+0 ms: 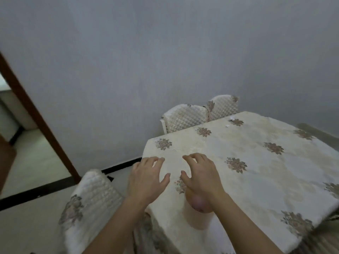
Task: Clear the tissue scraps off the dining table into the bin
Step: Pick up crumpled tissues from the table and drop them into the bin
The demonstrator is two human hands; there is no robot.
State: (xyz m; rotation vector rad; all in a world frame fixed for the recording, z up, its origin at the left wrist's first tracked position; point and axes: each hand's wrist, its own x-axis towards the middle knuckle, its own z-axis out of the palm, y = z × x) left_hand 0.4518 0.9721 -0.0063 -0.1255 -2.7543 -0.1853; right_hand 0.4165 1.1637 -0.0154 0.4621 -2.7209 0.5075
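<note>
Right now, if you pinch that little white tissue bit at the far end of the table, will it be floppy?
Probably floppy: the tissue scrap looks crumpled. It is likely very light, being tiny beside the tablecloth flowers. A push may make it skid or flutter.

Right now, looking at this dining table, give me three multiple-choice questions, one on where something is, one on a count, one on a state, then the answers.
1. Where do the tissue scraps lie on the table?
A. by the far edge
B. under the hands
C. on the near corner

2. How many padded chairs show?
A. one
B. three
C. five

3. What do the hands hold?
A. a scrap each
B. a bin
C. nothing

Answers: 1 A, white bits sit near the far chairs; 2 B, two behind, one chair at the left; 3 C, left hand and right hand hover with spread, empty fingers.
</note>
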